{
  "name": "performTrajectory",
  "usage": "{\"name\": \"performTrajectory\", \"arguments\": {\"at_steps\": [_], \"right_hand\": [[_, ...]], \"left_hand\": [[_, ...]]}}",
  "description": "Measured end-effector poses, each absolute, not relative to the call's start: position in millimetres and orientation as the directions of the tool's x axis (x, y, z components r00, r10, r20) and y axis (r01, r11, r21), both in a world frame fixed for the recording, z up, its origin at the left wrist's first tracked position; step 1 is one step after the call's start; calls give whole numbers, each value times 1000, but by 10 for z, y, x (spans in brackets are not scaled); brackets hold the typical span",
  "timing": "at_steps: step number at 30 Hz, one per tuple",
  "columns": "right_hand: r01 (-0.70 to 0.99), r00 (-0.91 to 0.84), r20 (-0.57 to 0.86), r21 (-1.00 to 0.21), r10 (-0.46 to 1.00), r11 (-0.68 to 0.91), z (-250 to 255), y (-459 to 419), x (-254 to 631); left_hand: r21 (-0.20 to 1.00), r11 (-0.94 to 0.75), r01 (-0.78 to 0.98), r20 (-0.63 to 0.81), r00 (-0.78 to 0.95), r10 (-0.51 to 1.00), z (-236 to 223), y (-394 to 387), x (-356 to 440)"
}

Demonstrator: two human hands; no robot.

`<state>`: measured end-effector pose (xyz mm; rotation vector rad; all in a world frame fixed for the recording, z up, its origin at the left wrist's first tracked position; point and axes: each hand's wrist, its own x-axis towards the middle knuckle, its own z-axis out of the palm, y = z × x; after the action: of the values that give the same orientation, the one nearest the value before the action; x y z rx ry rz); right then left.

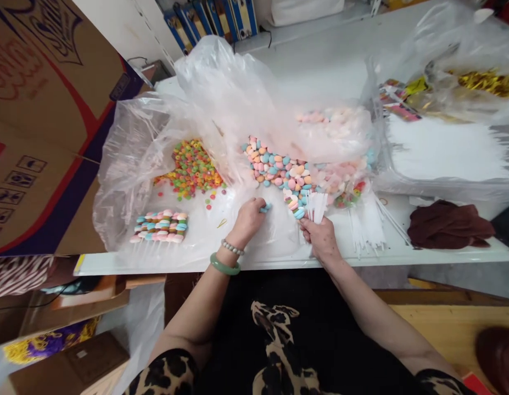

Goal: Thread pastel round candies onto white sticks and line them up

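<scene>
My left hand (250, 216) is closed in a pinch on a small blue candy (265, 208) above the plastic sheet. My right hand (320, 233) grips several white sticks (315, 206) together with a stick threaded with pastel candies (294, 204). Just behind both hands lies a heap of pink, blue and orange pastel candies (274, 164) in an open clear plastic bag (238, 82). To the left, small ring-shaped candies (194, 167) in red, green and yellow are spilled on plastic. Several finished candy skewers (159, 226) lie side by side at the table's left front.
White sticks (367, 225) lie in a bundle right of my right hand, near a brown cloth (449, 225). A large cardboard box (44, 131) stands at the left. A clear bag with gold tinsel (487, 82) sits at the back right.
</scene>
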<state>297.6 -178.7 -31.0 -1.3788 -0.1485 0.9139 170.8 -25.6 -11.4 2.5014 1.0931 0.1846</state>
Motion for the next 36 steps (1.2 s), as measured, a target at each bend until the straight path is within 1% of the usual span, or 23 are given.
{"name": "performTrajectory", "arguments": {"at_steps": [5,7,11,13,15,18,20,22,24,26,29,32,34,36], "right_hand": [[-470,665,-418,-878,619,-88,-302,-1764,2968],[-471,663,-418,-878,621,-87,-307,-1764,2965],[-476,665,-417,-876,620,-80,-312,-1768,2971],[-481,668,-422,-873,613,-77,-306,-1768,2973],[-482,669,-424,-872,611,-78,-301,-1767,2972],[-472,668,-415,-878,618,-79,-302,-1763,2967],[-471,665,-415,-878,621,-82,-307,-1758,2965],[-479,664,-422,-874,617,-83,-308,-1754,2964],[-486,664,-427,-870,614,-80,-305,-1752,2965],[-486,665,-425,-871,614,-77,-299,-1754,2967],[-487,660,-421,-871,623,-72,-298,-1754,2969],[-487,655,-418,-871,630,-72,-313,-1747,2968],[-477,656,-420,-875,627,-86,-331,-1750,2966],[-436,668,-413,-891,619,-124,-341,-1774,2963]], "left_hand": [[529,-547,649,2,644,765,-173,-290,1564],[557,-534,636,37,623,781,-188,-307,1547],[633,-445,633,103,501,859,-168,-333,1572],[647,-456,611,125,506,854,-150,-343,1620],[617,-525,586,115,593,797,-140,-363,1676],[496,-643,583,51,720,692,-143,-419,1742],[402,-681,612,24,736,676,-149,-462,1768],[339,-697,632,19,736,677,-157,-490,1792],[311,-723,617,20,756,654,-173,-496,1820],[310,-755,578,27,788,615,-201,-484,1847],[335,-790,513,45,829,557,-252,-445,1858],[400,-794,457,68,850,523,-291,-397,1830],[474,-758,448,74,837,542,-303,-369,1807],[572,-670,474,80,780,620,-295,-355,1789]]}}
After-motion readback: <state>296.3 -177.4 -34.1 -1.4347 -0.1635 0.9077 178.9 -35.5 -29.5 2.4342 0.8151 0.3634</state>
